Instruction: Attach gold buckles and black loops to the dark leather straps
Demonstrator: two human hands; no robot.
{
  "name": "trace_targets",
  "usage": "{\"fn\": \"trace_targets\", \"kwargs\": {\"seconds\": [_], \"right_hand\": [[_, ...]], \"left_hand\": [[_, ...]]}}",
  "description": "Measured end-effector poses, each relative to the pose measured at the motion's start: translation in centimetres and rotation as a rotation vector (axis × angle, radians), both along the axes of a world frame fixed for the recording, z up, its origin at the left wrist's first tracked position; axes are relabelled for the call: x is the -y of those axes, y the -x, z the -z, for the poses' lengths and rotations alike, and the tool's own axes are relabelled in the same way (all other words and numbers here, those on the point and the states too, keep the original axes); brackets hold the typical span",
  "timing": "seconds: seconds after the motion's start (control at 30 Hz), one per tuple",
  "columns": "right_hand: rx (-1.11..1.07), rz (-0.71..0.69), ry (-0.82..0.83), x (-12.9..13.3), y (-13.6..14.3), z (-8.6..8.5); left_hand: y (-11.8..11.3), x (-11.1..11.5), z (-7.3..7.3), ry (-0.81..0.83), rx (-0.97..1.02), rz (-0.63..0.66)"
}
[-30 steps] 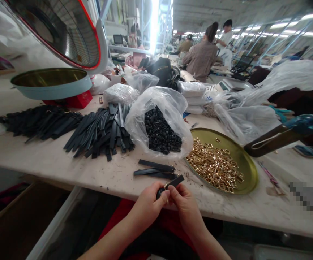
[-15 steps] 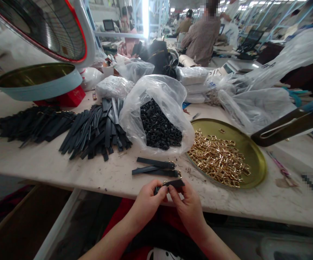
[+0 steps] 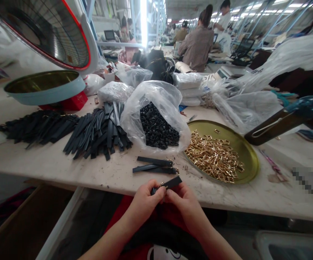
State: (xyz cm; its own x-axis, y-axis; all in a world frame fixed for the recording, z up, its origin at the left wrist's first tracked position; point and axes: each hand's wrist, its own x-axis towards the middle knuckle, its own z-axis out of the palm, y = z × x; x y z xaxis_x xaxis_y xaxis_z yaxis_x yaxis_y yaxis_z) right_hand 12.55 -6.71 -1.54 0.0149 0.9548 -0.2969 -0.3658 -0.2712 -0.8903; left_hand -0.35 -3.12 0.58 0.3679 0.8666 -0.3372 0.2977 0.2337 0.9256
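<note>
Fingers [image 3: 160, 190] of both hands pinch a short black strap [image 3: 170, 183] at the near edge of the table [image 3: 64, 169], the left hand [image 3: 145, 200] closed on its lower end and the right hand [image 3: 183, 202] closed on it just beside, thumbs meeting. A small gold ring [image 3: 162, 184] shows on the strap between the two thumbs; how it sits on the strap cannot be told. The strap's free end points up and right, tilted above the table edge.

Just beyond the hands, two finished straps [image 3: 153, 165] lie flat on the table, side by side, gold fittings at their right ends. To their right rests a round brass-coloured tray [image 3: 247, 159] heaped with gold buckles [image 3: 213, 159]. Behind the straps, an open clear plastic bag [image 3: 156, 97] holds a mound of black loops [image 3: 158, 128], its side touching the tray's rim. Left of the bag, a fanned pile of black strips [image 3: 99, 131] spreads across the table, with a second, darker pile [image 3: 37, 124] farther left.

At far left, a pale blue tin [image 3: 46, 92] sits atop a red box [image 3: 72, 104], under the tilted head of a fan [image 3: 45, 29]. More filled plastic bags [image 3: 248, 108] crowd the back of the table. In the background, a person in a brown top [image 3: 197, 45] is seated facing away.
</note>
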Motion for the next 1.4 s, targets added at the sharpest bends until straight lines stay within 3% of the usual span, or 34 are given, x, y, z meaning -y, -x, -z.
{"fn": "trace_targets", "kwargs": {"seconds": [0.1,0.17,0.33,0.53,0.63,0.73,0.8,0.93,1.03,1.23,1.3,1.4], "right_hand": [[0.484,0.085,-0.166,0.6,-0.2,0.7],[0.654,0.103,-0.219,0.7,-0.5,0.7],[0.504,-0.006,-0.139,0.6,-0.8,-0.2],[0.385,-0.189,-0.186,-0.3,-1.7,-0.7],[0.473,-0.287,-0.203,-2.9,-3.8,-1.0],[0.987,-0.117,-0.299,-7.7,-6.3,-1.1],[1.174,-0.042,-0.319,-11.5,-7.2,-0.9],[1.354,-0.074,-0.291,-17.1,-6.9,0.2],[1.426,-0.099,-0.264,-18.4,-6.3,0.8],[1.351,-0.126,-0.281,-15.2,-6.5,0.0],[1.12,-0.134,-0.288,-13.2,-6.0,-0.6],[0.547,-0.121,-0.233,-10.1,-4.6,-1.7]], "left_hand": [[-0.1,0.8,0.0,-0.126,-0.173,-0.034],[0.0,1.2,-0.1,-0.2,-0.243,-0.009],[0.7,1.0,-0.4,-0.199,-0.217,0.101],[0.5,-0.6,-0.3,-0.176,-0.158,0.066],[0.1,-1.7,-0.2,-0.199,-0.123,0.155],[-0.2,-3.1,0.3,-0.178,-0.186,0.063],[-0.4,-4.0,0.6,-0.16,-0.186,-0.006],[-0.6,-5.2,0.9,-0.124,-0.138,-0.021],[-0.5,-5.6,0.7,-0.092,-0.139,-0.037],[-0.3,-6.0,0.0,-0.137,-0.134,-0.144],[-0.4,-6.0,-0.4,-0.18,-0.118,-0.177],[-0.4,-5.7,-1.0,-0.254,-0.101,-0.203]]}}
